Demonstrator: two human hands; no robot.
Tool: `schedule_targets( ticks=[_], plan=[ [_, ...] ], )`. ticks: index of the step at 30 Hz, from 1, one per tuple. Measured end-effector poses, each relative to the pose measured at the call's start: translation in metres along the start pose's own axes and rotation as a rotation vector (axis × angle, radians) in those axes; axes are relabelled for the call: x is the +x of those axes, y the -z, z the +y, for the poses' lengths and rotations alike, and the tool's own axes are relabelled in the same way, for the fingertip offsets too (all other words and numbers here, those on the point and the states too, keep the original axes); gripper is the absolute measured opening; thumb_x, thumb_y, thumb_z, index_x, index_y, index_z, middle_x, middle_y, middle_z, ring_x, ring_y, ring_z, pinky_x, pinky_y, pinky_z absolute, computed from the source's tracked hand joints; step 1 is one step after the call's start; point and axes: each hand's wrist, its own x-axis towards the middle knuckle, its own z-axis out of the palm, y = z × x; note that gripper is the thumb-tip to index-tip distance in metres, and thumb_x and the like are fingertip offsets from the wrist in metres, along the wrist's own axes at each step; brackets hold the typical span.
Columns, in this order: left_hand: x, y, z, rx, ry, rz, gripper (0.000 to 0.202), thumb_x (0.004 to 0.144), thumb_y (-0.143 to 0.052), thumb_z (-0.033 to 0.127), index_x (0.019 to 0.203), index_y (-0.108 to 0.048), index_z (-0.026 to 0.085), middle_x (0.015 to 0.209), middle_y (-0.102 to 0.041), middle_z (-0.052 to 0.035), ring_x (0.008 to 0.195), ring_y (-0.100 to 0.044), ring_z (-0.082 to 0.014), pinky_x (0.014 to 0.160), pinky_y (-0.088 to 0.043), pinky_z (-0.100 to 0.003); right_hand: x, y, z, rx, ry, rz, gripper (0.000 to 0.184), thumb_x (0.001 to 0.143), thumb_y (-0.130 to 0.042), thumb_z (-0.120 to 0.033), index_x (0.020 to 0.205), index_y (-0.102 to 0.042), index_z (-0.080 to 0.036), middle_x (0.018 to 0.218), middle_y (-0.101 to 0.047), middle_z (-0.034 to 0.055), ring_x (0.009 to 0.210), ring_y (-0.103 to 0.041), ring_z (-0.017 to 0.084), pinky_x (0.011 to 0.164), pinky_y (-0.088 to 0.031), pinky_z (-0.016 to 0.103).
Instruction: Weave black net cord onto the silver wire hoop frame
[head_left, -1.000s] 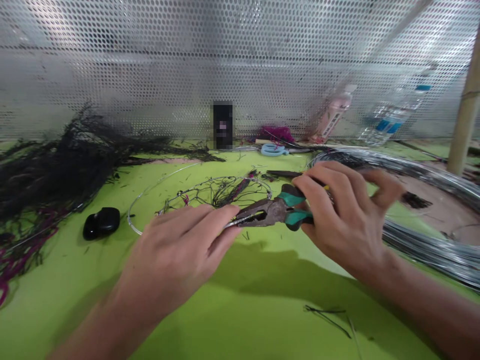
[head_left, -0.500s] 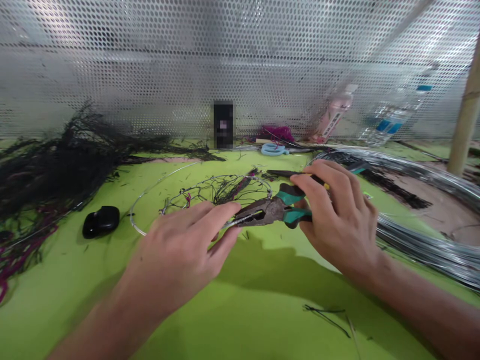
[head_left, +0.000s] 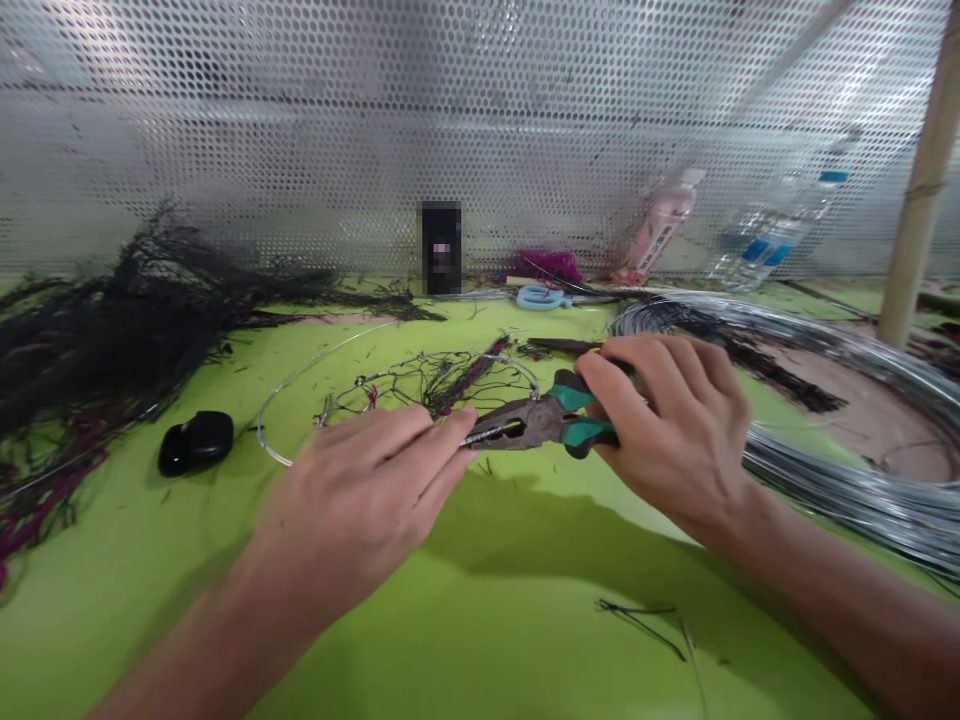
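My right hand (head_left: 667,420) is closed around the green-and-black handles of a pair of pliers (head_left: 536,422). The worn metal jaws point left and have a silvery wire (head_left: 491,434) between them. Pinched in my left hand (head_left: 367,490) is the same wire, right at the jaw tips; my fingers hide part of it. From behind that hand a large thin wire loop (head_left: 262,410) curves out over the table. A smaller wire ring with black netting (head_left: 450,375) and some purple thread lies just beyond the pliers.
Left are a black earbud case (head_left: 196,443) and a heap of black netting (head_left: 97,330). A coil of wire (head_left: 847,510) lies right. Behind stand light-blue scissors (head_left: 541,297), a pink bottle (head_left: 660,230), a clear bottle (head_left: 780,235) and a bamboo pole (head_left: 919,200). Loose black strands (head_left: 641,615) lie in front.
My left fingers have closed more tightly together on the wire by the jaws. The pliers stay at the wire's end, and the whole view has shifted slightly.
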Motion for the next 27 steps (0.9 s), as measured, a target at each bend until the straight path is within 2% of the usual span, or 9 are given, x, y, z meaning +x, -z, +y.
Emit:
schedule_targets(
  ticks=[6,10,13,16,19,22,25,27],
  plan=[
    [-0.003,-0.010,-0.005,-0.063,-0.044,-0.035,0.023,0.104,-0.053,0.018,0.106,-0.075,0.013,0.079,-0.075,-0.0047,0.064,-0.071,-0.0171,0.056,-0.059,-0.028,-0.002,-0.005,0.003,0.073,0.043,-0.109,0.023,0.087,-0.058,-0.003,0.105,-0.066,-0.015,0.097,-0.071,0.0130,0.089,-0.064,0.026,0.081,-0.048,0.037],
    [-0.006,-0.014,-0.008,-0.136,0.005,-0.085,0.027,0.107,-0.048,0.023,0.114,-0.074,0.020,0.086,-0.076,-0.0030,0.068,-0.072,-0.0156,0.058,-0.059,-0.027,-0.002,-0.009,0.001,0.088,0.042,-0.128,0.020,0.088,-0.059,-0.005,0.103,-0.067,-0.016,0.097,-0.073,0.0120,0.089,-0.066,0.025,0.081,-0.049,0.037],
    [-0.006,-0.013,-0.010,-0.083,0.012,-0.110,0.034,0.109,-0.041,0.026,0.111,-0.074,0.017,0.090,-0.079,-0.0049,0.070,-0.074,-0.0173,0.054,-0.057,-0.028,0.001,-0.007,0.000,0.061,0.015,-0.107,0.023,0.088,-0.062,-0.004,0.108,-0.066,-0.017,0.103,-0.074,0.0121,0.095,-0.068,0.027,0.086,-0.047,0.041],
    [-0.005,-0.012,-0.008,-0.053,-0.008,-0.099,0.039,0.111,-0.037,0.027,0.108,-0.073,0.012,0.090,-0.080,-0.0060,0.066,-0.074,-0.0182,0.047,-0.054,-0.029,0.003,-0.005,0.004,0.004,-0.011,-0.063,0.031,0.089,-0.064,-0.002,0.116,-0.064,-0.019,0.116,-0.075,0.0132,0.107,-0.070,0.033,0.087,-0.047,0.046],
    [-0.006,-0.013,-0.003,-0.102,0.000,-0.087,0.034,0.110,-0.042,0.028,0.112,-0.071,0.011,0.089,-0.080,-0.0049,0.062,-0.073,-0.0157,0.044,-0.053,-0.026,0.002,-0.007,0.012,0.005,0.026,-0.013,0.037,0.088,-0.065,-0.002,0.122,-0.064,-0.017,0.123,-0.074,0.0155,0.113,-0.070,0.035,0.080,-0.054,0.042],
    [-0.008,-0.017,0.000,-0.155,0.029,-0.081,0.029,0.109,-0.047,0.029,0.112,-0.071,0.014,0.086,-0.079,-0.0026,0.059,-0.070,-0.0140,0.044,-0.052,-0.025,-0.001,-0.009,0.020,0.053,0.045,0.009,0.047,0.086,-0.061,0.003,0.130,-0.061,-0.015,0.131,-0.070,0.0183,0.126,-0.064,0.038,0.087,-0.059,0.043],
    [-0.010,-0.019,-0.001,-0.171,0.051,-0.079,0.026,0.108,-0.048,0.028,0.113,-0.070,0.015,0.086,-0.078,-0.0026,0.059,-0.070,-0.0138,0.043,-0.051,-0.024,-0.001,-0.006,0.027,0.075,-0.019,0.036,0.050,0.088,-0.056,0.002,0.133,-0.059,-0.017,0.138,-0.066,0.0185,0.140,-0.052,0.039,0.100,-0.056,0.050],
    [-0.010,-0.018,-0.003,-0.170,0.055,-0.059,0.024,0.107,-0.051,0.027,0.115,-0.070,0.016,0.085,-0.077,-0.0018,0.057,-0.069,-0.0128,0.043,-0.050,-0.023,-0.001,-0.002,0.033,0.106,-0.189,-0.090,0.045,0.090,-0.052,-0.003,0.130,-0.060,-0.021,0.139,-0.065,0.0146,0.142,-0.049,0.036,0.099,-0.056,0.048]
  ],
)
